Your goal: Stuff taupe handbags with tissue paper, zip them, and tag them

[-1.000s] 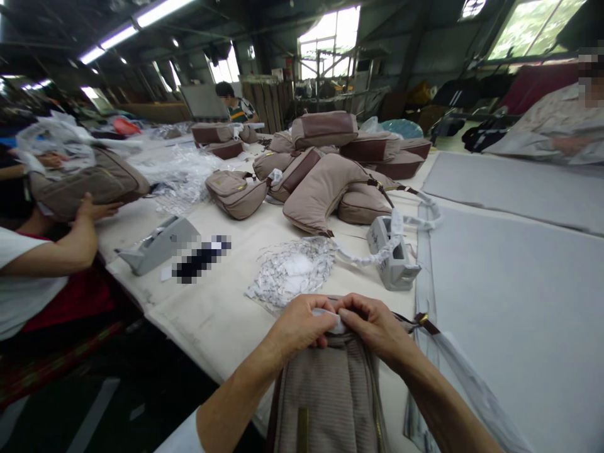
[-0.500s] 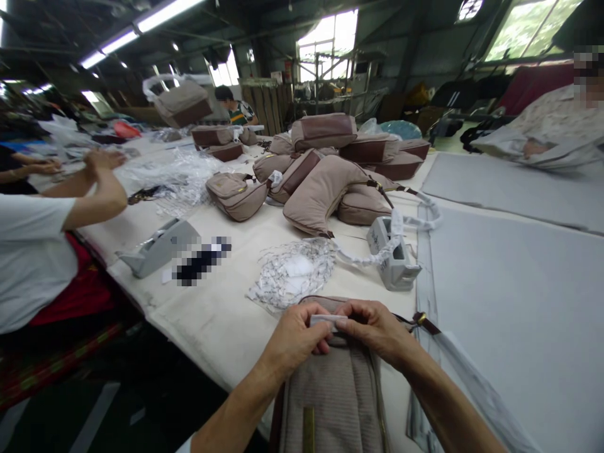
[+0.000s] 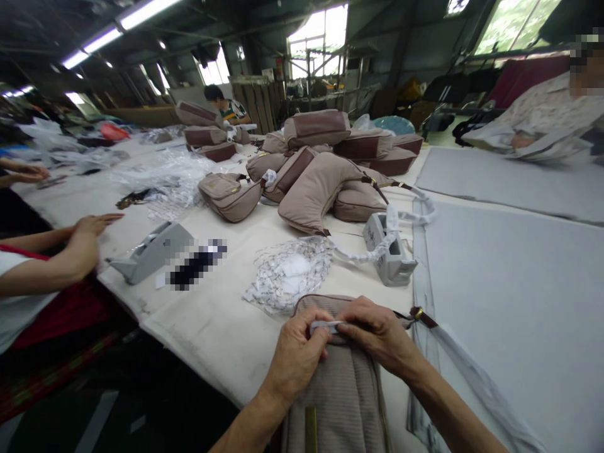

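Both hands pinch a narrow white strip [image 3: 321, 324], paper or tissue by its look, over the upper end of a taupe bag [image 3: 337, 384]. My left hand [image 3: 302, 346] grips the strip's left part between thumb and fingers. At its right end, my right hand [image 3: 377, 330] holds it the same way, fingers curled. What lies under the strip is hidden by my fingers. The bag has ribbed fabric, dark red-brown edging and a zip along its right side. A strap wrapped in white [image 3: 472, 365] runs from its right side toward the lower right.
Beyond the bag lie a clear packet of white tags [image 3: 290, 274] and a grey tape dispenser [image 3: 389, 251]. Another dispenser [image 3: 151, 251] stands left. Several taupe bags [image 3: 321, 176] are piled behind. Grey sheets [image 3: 509, 283] cover the right side. A co-worker's arms [image 3: 70, 251] rest at the left edge.
The strip between my hands looks narrower and more folded. At the left, the co-worker's arms have come down, and a bag that was in the air now rests on the far pile.
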`<move>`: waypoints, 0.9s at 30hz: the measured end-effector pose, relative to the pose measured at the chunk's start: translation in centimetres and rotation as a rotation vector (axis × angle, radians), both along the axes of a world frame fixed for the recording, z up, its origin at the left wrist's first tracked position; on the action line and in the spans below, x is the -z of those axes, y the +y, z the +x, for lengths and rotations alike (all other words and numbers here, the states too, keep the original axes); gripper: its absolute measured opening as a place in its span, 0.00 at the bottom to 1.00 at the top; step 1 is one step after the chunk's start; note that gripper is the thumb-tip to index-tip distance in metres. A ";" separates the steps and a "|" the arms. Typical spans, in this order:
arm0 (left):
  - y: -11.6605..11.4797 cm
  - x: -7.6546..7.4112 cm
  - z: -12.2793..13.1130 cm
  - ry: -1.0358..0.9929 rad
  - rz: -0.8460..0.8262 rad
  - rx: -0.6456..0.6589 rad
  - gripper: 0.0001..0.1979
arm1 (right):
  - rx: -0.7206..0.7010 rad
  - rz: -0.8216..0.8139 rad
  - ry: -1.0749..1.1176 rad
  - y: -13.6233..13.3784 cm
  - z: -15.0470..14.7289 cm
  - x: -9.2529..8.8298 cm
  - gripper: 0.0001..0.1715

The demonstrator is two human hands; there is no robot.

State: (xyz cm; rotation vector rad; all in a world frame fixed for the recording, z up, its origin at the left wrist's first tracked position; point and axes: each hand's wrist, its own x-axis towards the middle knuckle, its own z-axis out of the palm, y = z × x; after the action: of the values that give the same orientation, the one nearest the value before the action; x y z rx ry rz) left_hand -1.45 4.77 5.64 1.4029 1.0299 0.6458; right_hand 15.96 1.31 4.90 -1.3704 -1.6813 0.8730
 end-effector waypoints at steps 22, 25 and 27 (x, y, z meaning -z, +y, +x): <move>1.5 -1.1 0.4 -0.026 -0.416 0.025 0.20 | -0.137 0.564 -0.373 -0.2 0.8 3.2 0.09; 2.0 -1.5 0.7 0.091 -0.457 0.055 0.17 | -0.129 0.574 -0.379 -0.2 0.6 2.6 0.08; 2.3 -1.8 0.7 0.150 -0.480 0.101 0.15 | -0.125 0.618 -0.368 -0.2 0.6 2.4 0.07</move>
State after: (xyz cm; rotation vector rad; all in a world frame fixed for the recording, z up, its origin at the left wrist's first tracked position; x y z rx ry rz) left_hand -0.78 7.05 7.39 1.0804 1.1345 0.1981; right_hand 16.51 1.10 2.51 -1.0352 -2.0997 0.1223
